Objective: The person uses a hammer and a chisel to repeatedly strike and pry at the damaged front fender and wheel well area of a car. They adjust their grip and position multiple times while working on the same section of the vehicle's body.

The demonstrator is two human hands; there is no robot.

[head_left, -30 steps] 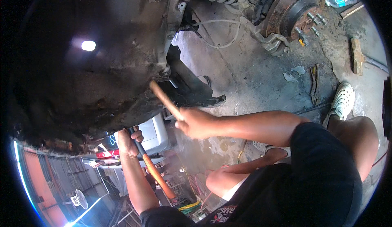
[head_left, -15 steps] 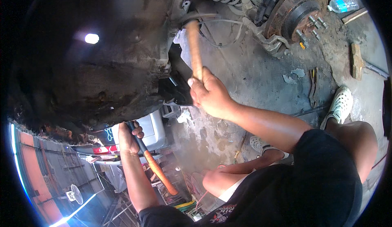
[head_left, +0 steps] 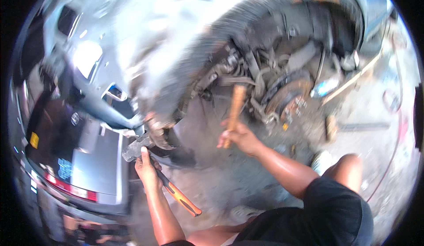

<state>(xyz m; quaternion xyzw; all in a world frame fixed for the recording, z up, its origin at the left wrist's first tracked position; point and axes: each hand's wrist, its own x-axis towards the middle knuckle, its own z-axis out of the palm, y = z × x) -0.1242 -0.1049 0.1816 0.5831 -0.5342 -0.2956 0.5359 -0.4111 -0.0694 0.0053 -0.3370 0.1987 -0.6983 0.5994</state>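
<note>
My left hand (head_left: 148,168) is closed around a heavy hammer (head_left: 176,197) with an orange and black handle. Its grey block head lies beside the torn lower edge of the car's fender (head_left: 163,82); whether they touch is unclear. Out in front of the wheel arch, my right hand (head_left: 238,136) grips a wooden-handled hammer (head_left: 237,102), its head upward and smeared by motion. Behind that head is the rusty brake disc (head_left: 289,96) with its studs, the wheel being off.
A third hammer (head_left: 331,129) with a block head lies on the floor at right. A plastic bottle (head_left: 324,87) and a wooden strip (head_left: 351,79) are beyond the disc. A thin hose (head_left: 388,162) curves along the right. A silver vehicle (head_left: 99,162) stands at left.
My view has drawn back from under the dark panel to show the fender's outside. The left hammer's head, hidden before, now shows. Both hands still hold their hammers.
</note>
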